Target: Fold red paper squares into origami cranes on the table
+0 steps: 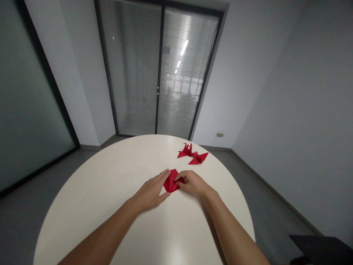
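Observation:
A folded sheet of red paper (pixel 171 183) lies on the white round table between my two hands, with creases running across it. My left hand (pixel 154 188) rests flat at the paper's left edge, fingers stretched out and thumb apart along the near side. From the right, my right hand (pixel 190 182) reaches over the paper with its fingers curled and pinching the paper's right part. That part is mostly hidden under the fingers. Beyond my right hand stand two red paper cranes, one crane (pixel 186 150) farther back and another crane (pixel 199 158) nearer, close together.
The round table (pixel 110 176) has its far edge just behind the cranes. Past it is a glass door (pixel 176 73) with blinds. A wall socket (pixel 220 135) sits low on the right wall. A dark object (pixel 322 248) shows at bottom right.

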### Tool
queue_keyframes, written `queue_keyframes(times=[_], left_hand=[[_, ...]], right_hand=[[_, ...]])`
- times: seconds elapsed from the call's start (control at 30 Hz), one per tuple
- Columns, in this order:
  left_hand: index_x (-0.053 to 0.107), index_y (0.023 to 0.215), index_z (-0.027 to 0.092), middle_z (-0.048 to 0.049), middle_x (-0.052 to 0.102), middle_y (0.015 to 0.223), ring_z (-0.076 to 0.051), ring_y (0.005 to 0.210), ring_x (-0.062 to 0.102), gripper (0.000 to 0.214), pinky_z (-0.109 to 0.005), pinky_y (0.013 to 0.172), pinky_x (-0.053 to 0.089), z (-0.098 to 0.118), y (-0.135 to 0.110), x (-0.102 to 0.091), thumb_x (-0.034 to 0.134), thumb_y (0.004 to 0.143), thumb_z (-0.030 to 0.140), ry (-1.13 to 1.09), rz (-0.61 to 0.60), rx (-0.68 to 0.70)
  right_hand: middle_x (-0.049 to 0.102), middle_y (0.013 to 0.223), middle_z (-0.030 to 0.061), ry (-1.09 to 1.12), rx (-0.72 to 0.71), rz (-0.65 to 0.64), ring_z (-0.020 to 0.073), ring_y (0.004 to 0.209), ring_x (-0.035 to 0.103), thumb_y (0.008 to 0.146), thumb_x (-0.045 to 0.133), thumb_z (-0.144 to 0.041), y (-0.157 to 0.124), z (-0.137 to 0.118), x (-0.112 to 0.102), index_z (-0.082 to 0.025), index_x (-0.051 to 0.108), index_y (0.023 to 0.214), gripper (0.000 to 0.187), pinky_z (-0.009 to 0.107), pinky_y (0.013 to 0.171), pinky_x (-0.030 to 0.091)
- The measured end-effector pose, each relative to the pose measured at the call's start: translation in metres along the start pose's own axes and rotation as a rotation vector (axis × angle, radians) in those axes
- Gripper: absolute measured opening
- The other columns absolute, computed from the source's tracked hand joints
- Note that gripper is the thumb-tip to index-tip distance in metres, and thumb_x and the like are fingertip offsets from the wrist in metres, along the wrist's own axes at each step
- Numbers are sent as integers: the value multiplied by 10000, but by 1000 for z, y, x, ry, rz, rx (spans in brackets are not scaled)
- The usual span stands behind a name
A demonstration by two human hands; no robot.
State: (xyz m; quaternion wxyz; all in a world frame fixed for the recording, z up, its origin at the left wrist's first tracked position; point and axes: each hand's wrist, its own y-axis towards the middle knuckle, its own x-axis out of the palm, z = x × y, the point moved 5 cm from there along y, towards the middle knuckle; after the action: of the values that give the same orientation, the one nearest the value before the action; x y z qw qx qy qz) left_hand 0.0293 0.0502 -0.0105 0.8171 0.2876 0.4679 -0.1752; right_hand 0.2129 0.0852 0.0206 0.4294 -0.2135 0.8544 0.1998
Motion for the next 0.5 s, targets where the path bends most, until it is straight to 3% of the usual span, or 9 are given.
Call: queue_keyframes(times=[0.23,0.5], left_hand=[[164,1579,197,-121,227,1641,-271,1494,270,827,-439,1215,291,-7,1,4,590,898,396,-67,5,-56],[118,1584,185,-129,209,1645,-272,1499,257,881,-435,1218,276,-7,0,4,611,880,381,-95,34,-68]], right_hand=[[736,861,24,-4,32,33,162,730,623,764,591,-123,-2,-2,-2,-189,711,854,164,248,677,446],[713,874,19,11,59,115,160,742,616,767,541,-104,-2,4,-6,-201,637,907,196,249,687,440]])
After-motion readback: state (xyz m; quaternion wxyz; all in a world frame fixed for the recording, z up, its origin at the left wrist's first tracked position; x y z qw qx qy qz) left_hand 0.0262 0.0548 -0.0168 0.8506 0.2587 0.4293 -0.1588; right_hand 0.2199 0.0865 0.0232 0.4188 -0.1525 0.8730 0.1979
